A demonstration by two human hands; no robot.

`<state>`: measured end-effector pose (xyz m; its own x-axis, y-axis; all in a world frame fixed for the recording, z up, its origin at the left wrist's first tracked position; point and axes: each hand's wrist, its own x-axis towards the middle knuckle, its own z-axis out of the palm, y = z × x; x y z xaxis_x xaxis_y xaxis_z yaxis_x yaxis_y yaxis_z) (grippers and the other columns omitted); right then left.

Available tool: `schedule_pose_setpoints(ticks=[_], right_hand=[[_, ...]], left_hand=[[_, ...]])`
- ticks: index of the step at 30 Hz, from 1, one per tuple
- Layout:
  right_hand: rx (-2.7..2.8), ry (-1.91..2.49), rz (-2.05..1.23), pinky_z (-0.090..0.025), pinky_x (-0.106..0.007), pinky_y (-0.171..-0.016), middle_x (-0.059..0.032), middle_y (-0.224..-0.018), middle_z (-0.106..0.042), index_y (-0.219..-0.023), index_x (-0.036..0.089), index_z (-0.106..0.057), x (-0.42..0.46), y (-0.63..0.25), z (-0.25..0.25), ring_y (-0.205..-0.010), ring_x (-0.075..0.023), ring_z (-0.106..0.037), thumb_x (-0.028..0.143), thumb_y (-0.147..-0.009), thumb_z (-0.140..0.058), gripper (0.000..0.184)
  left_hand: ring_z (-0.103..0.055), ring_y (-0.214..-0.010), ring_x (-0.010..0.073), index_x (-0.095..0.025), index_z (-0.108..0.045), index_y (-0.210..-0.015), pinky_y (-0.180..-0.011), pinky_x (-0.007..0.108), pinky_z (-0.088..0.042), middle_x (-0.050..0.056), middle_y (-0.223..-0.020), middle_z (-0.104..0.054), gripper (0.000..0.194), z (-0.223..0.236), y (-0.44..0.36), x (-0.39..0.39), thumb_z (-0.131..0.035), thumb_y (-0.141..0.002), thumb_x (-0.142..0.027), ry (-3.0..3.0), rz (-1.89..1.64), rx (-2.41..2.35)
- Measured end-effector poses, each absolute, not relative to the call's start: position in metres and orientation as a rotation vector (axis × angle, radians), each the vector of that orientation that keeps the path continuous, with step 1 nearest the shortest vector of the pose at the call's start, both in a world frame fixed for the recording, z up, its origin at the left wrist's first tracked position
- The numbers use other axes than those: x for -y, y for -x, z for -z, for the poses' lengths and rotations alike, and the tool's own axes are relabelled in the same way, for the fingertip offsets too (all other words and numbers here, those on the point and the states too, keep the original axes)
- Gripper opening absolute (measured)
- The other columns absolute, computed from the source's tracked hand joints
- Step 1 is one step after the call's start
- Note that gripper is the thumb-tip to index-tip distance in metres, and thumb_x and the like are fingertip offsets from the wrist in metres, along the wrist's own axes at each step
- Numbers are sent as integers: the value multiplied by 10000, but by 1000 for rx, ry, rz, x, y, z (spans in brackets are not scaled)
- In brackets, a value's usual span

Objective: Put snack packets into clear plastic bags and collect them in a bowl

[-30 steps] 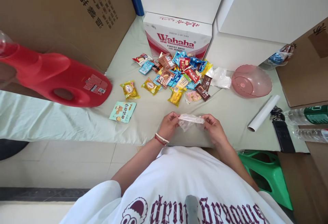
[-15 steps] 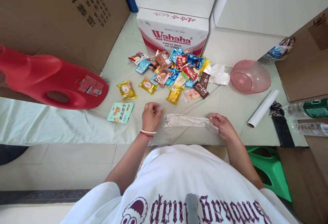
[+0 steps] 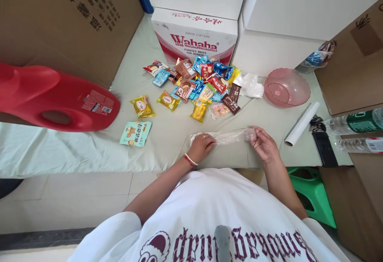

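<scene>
A folded clear plastic bag stretches flat across the front of the table. At its right end, my right hand pinches the plastic between thumb and fingers. My left hand, with a ring and two bracelets, lies over the left part of the bag, fingers curled down onto it and pressed together. Beyond the bag is a pile of small wrapped snacks. Nearer my left hand are a yellow packet and, farther left, a mint-green packet.
A red jug lies on its side at left. Behind the snacks stands a Wahaha carton. On the right are crumpled white plastic, a pink bowl, a white roll, a black phone-like object and plastic bottles.
My left hand has moved right and down onto the left part of the plastic bag. My right hand keeps its hold on the right end, slightly raised. The view has shifted a little.
</scene>
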<state>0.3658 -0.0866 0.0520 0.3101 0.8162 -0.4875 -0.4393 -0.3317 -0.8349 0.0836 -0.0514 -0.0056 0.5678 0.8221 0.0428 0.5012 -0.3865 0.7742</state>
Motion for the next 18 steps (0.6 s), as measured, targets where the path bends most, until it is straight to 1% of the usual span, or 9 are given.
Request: schedule_pose_setpoints(ticks=[2, 4, 6, 7, 9, 12, 13, 15, 18], right_hand=[[383, 1439, -1168, -452, -222, -499, 6, -858, -689, -911, 239, -678, 96, -362, -51, -626, -104, -562, 406, -622, -896, 398], [413, 1538, -1080, -335, -205, -399, 28, -734, -643, -852, 229, -660, 109, -352, -49, -512, -80, -461, 475, -657, -870, 377], [478, 1621, -1164, -204, -220, -349, 49, -578, -541, -786, 220, -638, 123, -338, -47, -426, -70, -339, 556, -713, -813, 386], [513, 1641, -1241, -172, -229, -348, 56, -526, -492, -764, 218, -628, 129, -330, -46, -406, -71, -302, 585, -742, -779, 398], [540, 1644, -1336, -169, -237, -359, 63, -483, -442, -752, 218, -618, 135, -317, -45, -401, -77, -286, 607, -782, -731, 406], [440, 1597, -1308, -191, -229, -362, 62, -529, -477, -772, 219, -622, 131, -312, -45, -425, -76, -313, 545, -741, -776, 362], [398, 1562, -1290, -197, -223, -358, 58, -561, -499, -774, 218, -621, 127, -314, -46, -438, -75, -331, 512, -711, -804, 352], [338, 1475, -1265, -217, -207, -350, 48, -629, -541, -787, 216, -623, 119, -324, -47, -467, -71, -370, 458, -665, -841, 348], [268, 1375, -1255, -232, -179, -336, 41, -678, -572, -809, 211, -626, 117, -339, -51, -466, -50, -378, 428, -650, -858, 355]], left_hand=[[-626, -882, 222, -204, -725, -910, -846, 373, -451, 78, -884, -704, 212, 4, -84, 51, -525, -957, -253, -2054, -545, -1076], [-624, -883, 225, -198, -721, -907, -839, 370, -449, 79, -876, -696, 222, 2, -86, 52, -511, -961, -246, -2055, -535, -1115], [-619, -877, 227, -192, -716, -909, -827, 368, -444, 79, -869, -686, 231, 1, -89, 53, -497, -964, -237, -2055, -524, -1166], [-616, -869, 226, -191, -715, -911, -819, 366, -440, 78, -865, -681, 233, 1, -90, 53, -494, -966, -237, -2054, -519, -1187], [-612, -859, 226, -190, -717, -944, -807, 364, -435, 78, -880, -676, 206, 1, -91, 53, -529, -958, -273, -2063, -508, -1190], [-616, -896, 235, -199, -728, -1010, -822, 374, -425, 86, -954, -682, 201, 1, -89, 53, -639, -908, -347, -2111, -489, -1116], [-617, -912, 238, -206, -735, -995, -832, 380, -419, 86, -959, -686, 186, 0, -88, 54, -653, -899, -342, -2132, -474, -1090], [-616, -922, 239, -216, -744, -914, -844, 388, -404, 79, -918, -690, 138, -1, -88, 55, -628, -910, -291, -2150, -452, -1077], [-612, -898, 236, -209, -739, -846, -833, 387, -400, 76, -854, -682, 172, -3, -90, 56, -589, -922, -248, -2117, -457, -1118]])
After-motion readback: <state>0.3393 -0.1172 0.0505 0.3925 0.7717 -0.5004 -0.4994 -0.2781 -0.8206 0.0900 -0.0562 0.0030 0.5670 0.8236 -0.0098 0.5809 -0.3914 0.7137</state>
